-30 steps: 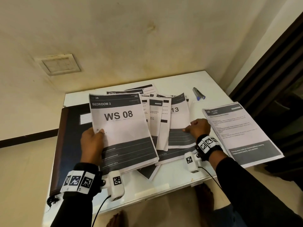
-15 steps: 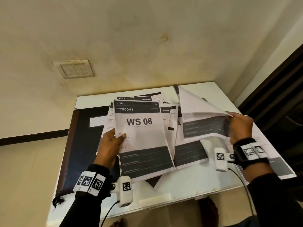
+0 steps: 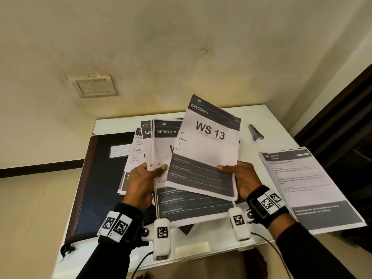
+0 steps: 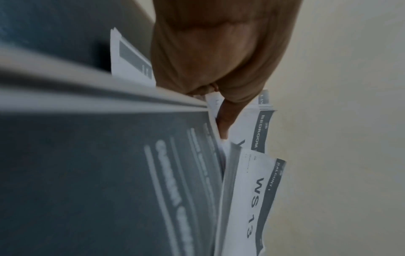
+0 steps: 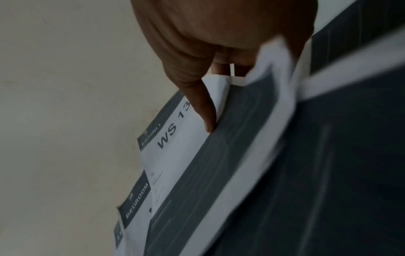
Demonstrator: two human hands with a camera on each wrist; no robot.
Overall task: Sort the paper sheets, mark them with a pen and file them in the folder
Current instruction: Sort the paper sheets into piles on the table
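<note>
My left hand (image 3: 150, 174) grips a fanned bundle of printed sheets (image 3: 161, 146) above the table, its thumb on a sheet headed BEDROOM 3. My right hand (image 3: 231, 170) pinches the sheet marked WS 13 (image 3: 209, 150) at its right edge and holds it tilted over the front of the bundle. In the left wrist view the left hand's thumb (image 4: 225, 121) lies on the BEDROOM sheet (image 4: 260, 131). In the right wrist view the right hand's thumb (image 5: 203, 110) presses on the WS 13 sheet (image 5: 175, 147). A dark blue folder (image 3: 100, 178) lies shut on the table's left. A pen (image 3: 255, 132) lies at the far right.
A separate stack of sheets headed KITCHEN (image 3: 306, 190) lies at the table's right edge, partly overhanging it. The white table (image 3: 201, 244) stands against a cream wall with a switch plate (image 3: 93, 87). A dark door frame (image 3: 342, 109) is to the right.
The right hand lifted the WS 13 sheet off the table, swung it out to the right, then brought it in front of the bundle. The left hand raised the bundle upright.
</note>
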